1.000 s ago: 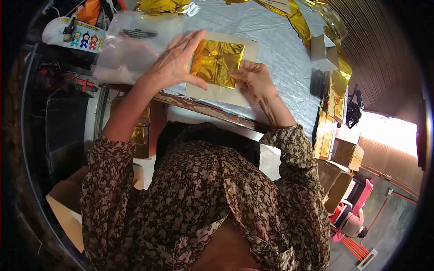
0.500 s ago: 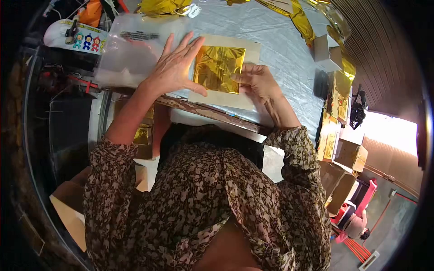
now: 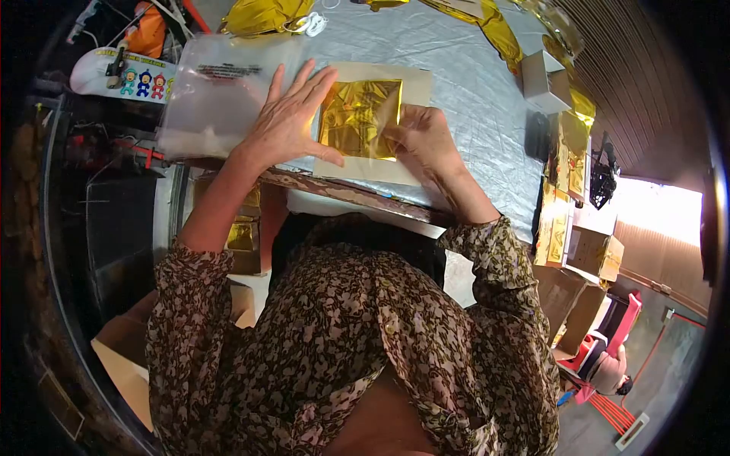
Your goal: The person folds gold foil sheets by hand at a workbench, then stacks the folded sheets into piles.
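A shiny gold foil square (image 3: 359, 118) lies on a beige sheet (image 3: 372, 171) near the table's front edge. Along the foil's left side my left hand (image 3: 287, 125) rests with fingers spread and thumb apart. At the right side of the foil is my right hand (image 3: 427, 140), its fingers bent and pinched together on the foil's edge; the fingertips are partly blurred. Left of the sheet, partly behind my left hand, lie clear plastic bags (image 3: 209, 99) with small dark print.
The table (image 3: 479, 114) has a silvery cover. Gold foil bundles (image 3: 266, 17) lie at the back, with a small white box (image 3: 545, 80) at the right. Cardboard boxes (image 3: 563, 304) stand lower right, near another person (image 3: 608, 372). A printed white board (image 3: 125, 74) is at far left.
The whole view has shifted slightly. My right hand still pinches the foil's right edge, its fingers a little changed in pose. My left hand stays spread at the left side.
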Available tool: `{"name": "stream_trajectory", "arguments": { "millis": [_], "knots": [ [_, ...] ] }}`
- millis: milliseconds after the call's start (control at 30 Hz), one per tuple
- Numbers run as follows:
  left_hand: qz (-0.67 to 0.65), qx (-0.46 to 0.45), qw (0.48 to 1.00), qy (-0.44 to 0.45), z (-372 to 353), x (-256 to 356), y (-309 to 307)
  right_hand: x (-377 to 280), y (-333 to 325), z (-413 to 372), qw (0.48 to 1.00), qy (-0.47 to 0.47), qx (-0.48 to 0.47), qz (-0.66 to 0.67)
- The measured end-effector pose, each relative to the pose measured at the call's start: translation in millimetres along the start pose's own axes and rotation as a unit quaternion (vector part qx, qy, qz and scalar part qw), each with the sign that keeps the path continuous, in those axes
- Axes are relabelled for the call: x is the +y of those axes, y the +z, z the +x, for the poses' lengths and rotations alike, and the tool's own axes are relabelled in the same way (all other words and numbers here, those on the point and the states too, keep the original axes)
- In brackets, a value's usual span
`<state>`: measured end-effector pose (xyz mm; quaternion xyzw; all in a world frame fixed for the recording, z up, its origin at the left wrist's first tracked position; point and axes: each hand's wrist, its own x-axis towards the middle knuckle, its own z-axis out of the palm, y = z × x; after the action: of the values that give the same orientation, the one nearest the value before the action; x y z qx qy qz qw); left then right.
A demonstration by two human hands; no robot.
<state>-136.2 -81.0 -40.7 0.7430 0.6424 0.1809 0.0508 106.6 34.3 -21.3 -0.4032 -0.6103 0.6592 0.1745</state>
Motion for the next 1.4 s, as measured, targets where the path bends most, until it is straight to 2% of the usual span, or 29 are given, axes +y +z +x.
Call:
{"name": "stream_trajectory", "arguments": {
  "millis": [133,200,300,433,500,533,600,633,700,733,800,933,1000,1233,1300,1333,1400],
  "knots": [
    [0.01,-0.013,1.0,0.005,1,0,-1,-15,1,-8,0.998,-0.016,0.007,-0.053],
    [0.003,-0.006,1.0,0.006,0,0,1,-13,-1,-6,0.978,-0.035,0.036,-0.202],
    [0.01,-0.007,1.0,0.007,1,1,2,-19,2,-8,0.966,-0.079,0.066,-0.236],
    [0.016,-0.009,1.0,0.01,2,6,-5,-17,2,-7,0.968,-0.071,0.092,-0.221],
    [0.008,-0.019,0.999,0.047,5,10,-8,-16,2,-7,0.927,-0.145,0.133,-0.32],
    [0.008,-0.019,0.999,0.047,7,13,-7,-4,-2,1,0.927,-0.145,0.134,-0.32],
    [-0.075,-0.067,0.993,0.068,8,22,0,18,-9,20,0.86,-0.262,0.15,-0.411],
    [-0.074,-0.066,0.993,0.068,9,25,4,18,-10,20,0.86,-0.263,0.151,-0.411],
    [-0.07,-0.063,0.993,0.072,7,32,9,12,-12,16,0.898,-0.17,0.146,-0.378],
    [-0.047,-0.056,0.994,0.083,7,34,9,7,-9,13,0.898,-0.169,0.146,-0.378],
    [-0.036,-0.056,0.994,0.082,6,35,10,2,-3,9,0.831,-0.146,0.18,-0.506],
    [-0.018,-0.049,0.995,0.086,5,36,11,7,1,9,0.806,-0.159,0.212,-0.529],
    [-0.009,-0.048,0.995,0.087,5,36,11,9,0,8,0.809,-0.243,0.247,-0.475],
    [0.001,-0.056,0.994,0.092,6,36,13,15,-18,17,0.837,-0.236,0.203,-0.451],
    [0.0,-0.057,0.995,0.087,6,36,12,18,-25,13,0.827,-0.29,0.17,-0.451],
    [-0.003,-0.055,0.995,0.086,5,36,12,19,-29,8,0.828,-0.289,0.168,-0.451],
    [-0.009,-0.056,0.995,0.08,3,35,14,20,-39,-2,0.81,-0.363,0.062,-0.456]
  ]
}}
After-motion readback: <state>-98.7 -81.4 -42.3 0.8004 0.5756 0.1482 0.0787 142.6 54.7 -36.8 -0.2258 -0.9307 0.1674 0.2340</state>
